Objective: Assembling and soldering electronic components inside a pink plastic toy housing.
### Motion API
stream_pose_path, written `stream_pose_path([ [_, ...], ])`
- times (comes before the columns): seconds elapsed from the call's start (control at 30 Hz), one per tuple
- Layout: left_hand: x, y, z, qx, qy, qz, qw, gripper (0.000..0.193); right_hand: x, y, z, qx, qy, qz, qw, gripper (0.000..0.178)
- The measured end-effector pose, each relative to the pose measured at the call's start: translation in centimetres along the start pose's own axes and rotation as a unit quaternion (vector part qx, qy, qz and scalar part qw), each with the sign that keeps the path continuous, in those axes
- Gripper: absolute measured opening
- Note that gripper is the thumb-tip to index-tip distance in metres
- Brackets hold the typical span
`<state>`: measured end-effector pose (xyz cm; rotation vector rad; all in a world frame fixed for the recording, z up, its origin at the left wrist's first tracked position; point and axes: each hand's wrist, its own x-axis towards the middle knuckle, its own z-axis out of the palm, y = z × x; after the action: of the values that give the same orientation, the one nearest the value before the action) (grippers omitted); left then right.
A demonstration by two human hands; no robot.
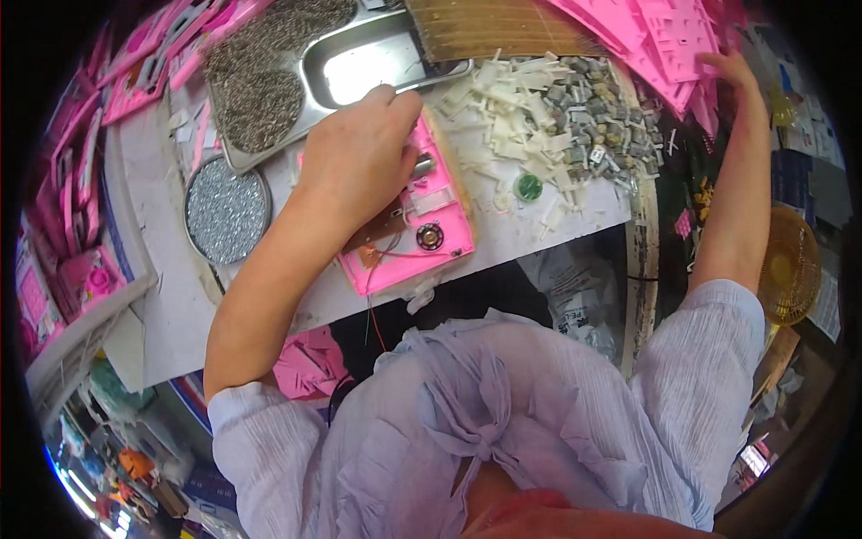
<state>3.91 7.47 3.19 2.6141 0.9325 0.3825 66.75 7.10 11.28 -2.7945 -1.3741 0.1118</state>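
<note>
My left hand [364, 153] is curled over the far part of a pink plastic case [400, 278]; its fingertips are hidden, so I cannot make out what they hold. The case lies open, with a small round black speaker [430, 236], thin wires and a brown circuit board [375, 226] inside. A silvery cylindrical part [424, 165] shows beside my fingers. Far to the right, my right hand [738, 79] grips the edge of a pink plastic panel [691, 54] in a stack. One digit lies against the panel, and the others are partly hidden behind pink plastic.
A metal tray [310, 126] of small screws and a round dish [227, 211] of silvery screws stand left. Loose white plastic pieces [503, 99] and small grey parts [597, 126] cover the table's right part. Pink shells [76, 180] crowd the left; a woven basket [790, 265] is at right.
</note>
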Motion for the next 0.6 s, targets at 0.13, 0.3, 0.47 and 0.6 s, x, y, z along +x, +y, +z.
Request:
stream_pose_path([
  [0.13, -0.6, -0.4, -0.3, -0.019, 0.008, 0.008, 1.000, 0.021, -0.6, -0.8, -2.1, 0.155, -0.070, 0.001, 0.985, 0.051],
  [0.3, -2.2, -0.1, -0.5, -0.014, 0.091, 0.105, 0.990, 0.015, -6.0, -1.0, -4.8, 0.220, 0.075, -0.069, 0.970, 0.039],
  [0.47, -4.5, 0.4, 1.9, 0.054, 0.162, 0.093, 0.981, 0.012, -14.5, -3.8, -4.0, 0.273, 0.209, -0.101, 0.934, 0.025],
  [0.6, -5.3, 1.1, 1.7, 0.086, 0.163, 0.080, 0.980, 0.018, -20.2, -7.8, -2.1, 0.337, 0.248, -0.136, 0.898, 0.021],
])
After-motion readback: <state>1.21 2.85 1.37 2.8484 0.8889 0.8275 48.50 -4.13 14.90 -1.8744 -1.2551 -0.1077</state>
